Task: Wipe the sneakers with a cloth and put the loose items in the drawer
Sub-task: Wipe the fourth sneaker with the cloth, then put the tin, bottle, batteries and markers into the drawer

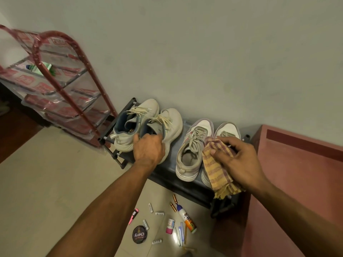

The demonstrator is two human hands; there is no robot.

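Against the pale wall, a low dark shoe rack (pixel 167 173) carries four sneakers in two pairs. Left hand (pixel 148 148) grips the right-hand sneaker (pixel 167 125) of the left pair; right hand (pixel 239 160) clutches a checked cloth (pixel 216 173) over the far-right sneaker (pixel 227 129). On the near floor, a "Cherry" polish tin (pixel 139 235) lies among scattered batteries, pens and a glue bottle (pixel 186 218).

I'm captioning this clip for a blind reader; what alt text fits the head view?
A person's left hand grips the heel of a white sneaker on a low black shoe rack, while the right hand holds a yellow checked cloth over a second pair. Batteries, a glue bottle and a polish tin lie on the floor.
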